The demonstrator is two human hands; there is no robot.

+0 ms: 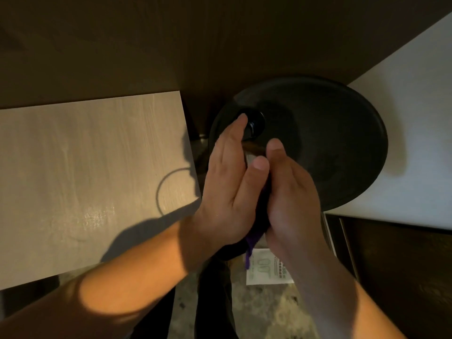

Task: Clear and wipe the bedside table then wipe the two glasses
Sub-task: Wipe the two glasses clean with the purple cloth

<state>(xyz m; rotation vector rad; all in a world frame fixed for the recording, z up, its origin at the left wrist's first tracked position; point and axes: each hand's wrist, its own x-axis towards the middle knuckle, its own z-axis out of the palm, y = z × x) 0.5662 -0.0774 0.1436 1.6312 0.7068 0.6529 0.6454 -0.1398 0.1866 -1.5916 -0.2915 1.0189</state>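
head view: one wide-angle shot looking down.
landmark: round black tray (342,143), dim light.
left hand (227,189): over the tray's left edge, palm facing right, fingers mostly straight and pressed against a glass (253,143); grip loose, flat against the glass rather than wrapped.
right hand (291,199): just right of the left hand, at the tray's lower-left rim, fingers curled shut on a purple cloth (254,231); cloth hangs below both hands.
glass: held between both hands above the tray's left part, mostly hidden; dark rim shows near the left fingertips.
second glass: cannot tell.
bedside surface (93,172): pale wood, left of the tray, bare, streaky sheen, hand shadow on it.
paper card (266,267): below the tray, under the hands, on speckled floor.
white bed (420,133): right of the tray.
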